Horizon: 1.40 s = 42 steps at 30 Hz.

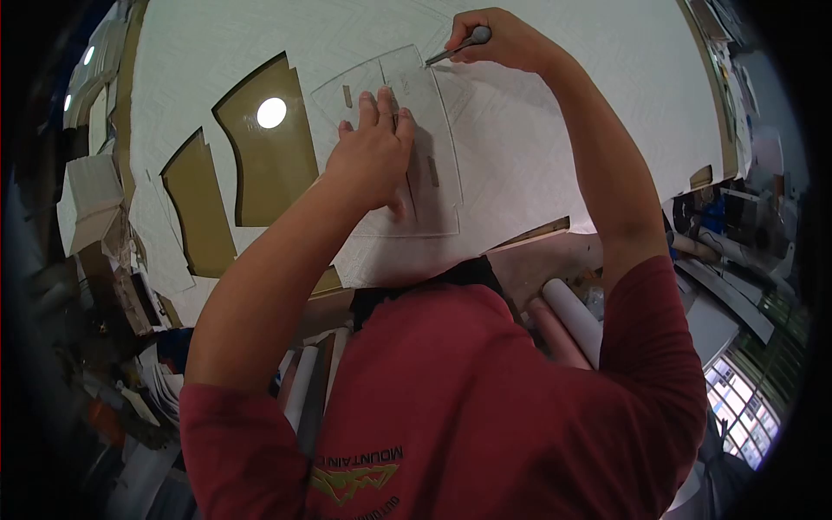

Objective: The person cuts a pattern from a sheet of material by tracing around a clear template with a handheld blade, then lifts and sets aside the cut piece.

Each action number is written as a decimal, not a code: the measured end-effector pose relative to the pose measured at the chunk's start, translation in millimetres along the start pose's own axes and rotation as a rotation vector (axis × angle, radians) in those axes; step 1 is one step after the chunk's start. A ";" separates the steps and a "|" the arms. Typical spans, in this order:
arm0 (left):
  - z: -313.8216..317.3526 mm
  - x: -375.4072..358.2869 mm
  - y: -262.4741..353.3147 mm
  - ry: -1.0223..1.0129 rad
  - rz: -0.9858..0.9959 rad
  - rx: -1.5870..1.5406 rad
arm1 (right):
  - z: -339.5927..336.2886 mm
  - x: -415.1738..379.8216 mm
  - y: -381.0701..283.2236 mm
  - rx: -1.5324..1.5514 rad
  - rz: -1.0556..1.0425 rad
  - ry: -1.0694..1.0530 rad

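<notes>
White sheet material (520, 113) covers the work table. On it lies a clear, flat template (433, 208) with straight edges and small tan strips. My left hand (373, 160) presses on the template with its fingers spread. At the template's far right corner, my right hand (498, 41) grips a dark, slim tool with a rounded end (479, 35). The tool's tip touches down beside the template's edge. To the left, two curved openings in the white sheet show an olive-brown surface (276, 165).
Rolls of material (572, 316) lie below the table's near edge. Stacked boards and boxes (95, 199) stand at the left. Sheets and clutter (724, 295) fill the right side, near a barred window (741, 403).
</notes>
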<state>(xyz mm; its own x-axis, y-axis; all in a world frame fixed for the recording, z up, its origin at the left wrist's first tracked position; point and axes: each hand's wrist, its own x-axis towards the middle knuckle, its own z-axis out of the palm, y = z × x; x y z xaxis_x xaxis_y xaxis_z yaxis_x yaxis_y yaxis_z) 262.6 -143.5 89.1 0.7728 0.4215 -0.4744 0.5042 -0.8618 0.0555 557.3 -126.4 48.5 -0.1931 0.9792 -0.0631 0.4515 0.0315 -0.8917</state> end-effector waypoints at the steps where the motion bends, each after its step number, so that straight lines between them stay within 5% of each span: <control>1: -0.1 0.6 0.2 -0.006 0.004 0.003 | -0.5 6.7 9.3 -0.019 -0.065 -0.035; 14: -1.0 4.0 4.0 -0.026 -0.007 0.039 | 51.0 -43.6 6.6 0.070 0.140 0.298; 16: -2.6 3.9 3.9 -0.022 0.001 0.035 | 71.0 -47.7 12.6 0.086 -0.065 0.528; 25: 13.2 4.2 -0.6 0.062 0.018 0.008 | 150.2 -35.1 -23.8 -0.126 0.052 1.140; 26: 18.9 6.5 -1.3 0.091 -0.006 -0.011 | 150.6 -33.9 -29.6 -0.144 0.052 1.141; 28: 26.0 9.1 -1.7 0.118 -0.007 -0.051 | 145.7 -28.2 -59.9 -0.125 0.367 1.040; 35: 6.7 4.0 -1.6 -0.017 -0.004 -0.064 | 133.6 3.0 -64.9 -0.347 0.403 0.995; 42: 6.7 3.6 -1.0 -0.014 -0.007 -0.068 | 131.9 -2.4 -47.5 -0.246 0.345 0.984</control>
<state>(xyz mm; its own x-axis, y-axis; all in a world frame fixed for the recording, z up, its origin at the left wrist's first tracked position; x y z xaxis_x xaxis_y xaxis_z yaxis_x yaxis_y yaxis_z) 262.2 -143.0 81.4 0.7640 0.4234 -0.4869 0.5350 -0.8375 0.1114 421.4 -156.6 31.9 0.7161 0.6709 0.1925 0.5318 -0.3458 -0.7731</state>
